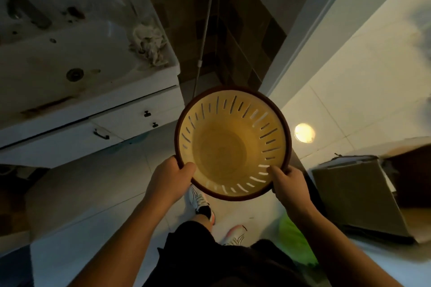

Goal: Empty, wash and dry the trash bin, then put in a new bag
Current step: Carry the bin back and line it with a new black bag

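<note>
Two hands held the trash bin [233,144] by its dark rim, out in front of the person and above the tiled floor [349,105]. Nearest the camera were dark shorts [210,261] and two white sneakers [201,202] planted on the tiles, with something bright green [293,242] lying beside the right leg. The left hand [172,175] gripped the near-left edge of the rim, thumb hooked inside, the other fingers curled round the outside. The right hand [285,182] gripped the near-right edge the same way, its thumb lying on the inner wall by the slots. The bin was yellow, round, slotted around its upper wall, its mouth turned toward the camera, and nothing showed inside it. A cardboard box [359,196] sat on the floor to the right, and a round spot of reflected light [304,133] showed on the tiles just past the bin. Farther off on the left stood a white cabinet [130,121] carrying a stained sink [70,60], with a crumpled rag [149,42] on its right edge. Beyond the bin, a thin pole [205,30] leaned against the dark tiled wall.
</note>
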